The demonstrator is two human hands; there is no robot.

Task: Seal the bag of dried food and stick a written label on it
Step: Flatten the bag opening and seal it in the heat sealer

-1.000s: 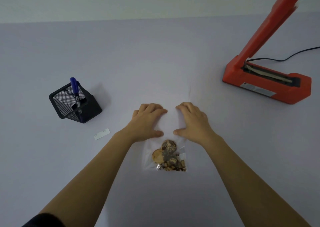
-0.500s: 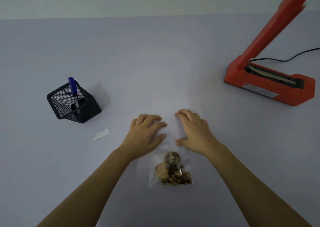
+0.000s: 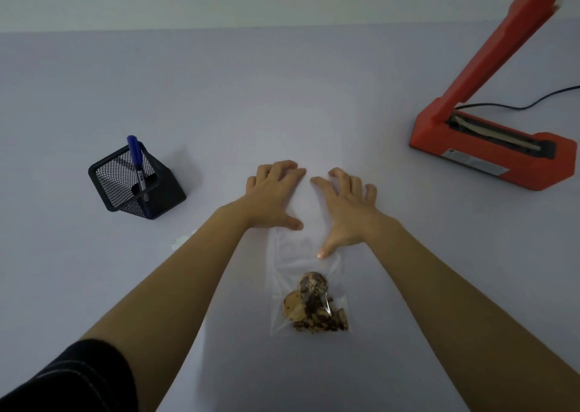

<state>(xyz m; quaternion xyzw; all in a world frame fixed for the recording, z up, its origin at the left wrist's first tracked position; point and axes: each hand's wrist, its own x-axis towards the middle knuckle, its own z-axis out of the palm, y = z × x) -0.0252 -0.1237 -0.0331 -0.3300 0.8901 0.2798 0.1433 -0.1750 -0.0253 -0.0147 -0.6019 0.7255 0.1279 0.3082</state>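
Note:
A clear plastic bag lies flat on the table in front of me, with brown dried food bunched at its near end. My left hand and my right hand lie side by side, palms down, pressing the bag's empty far part flat. Fingers of both hands are spread, slightly bent, tips on the surface. The right thumb touches the bag just above the food. A small white label lies on the table left of my left forearm, partly hidden by it. A blue pen stands in a black mesh holder.
An orange heat sealer stands at the right with its arm raised and a black cord running off to the right. The pale table ends at a wall at the back.
Both hands have slid away from me along the bag, from just above the food to its far part. The camera view has shifted a little.

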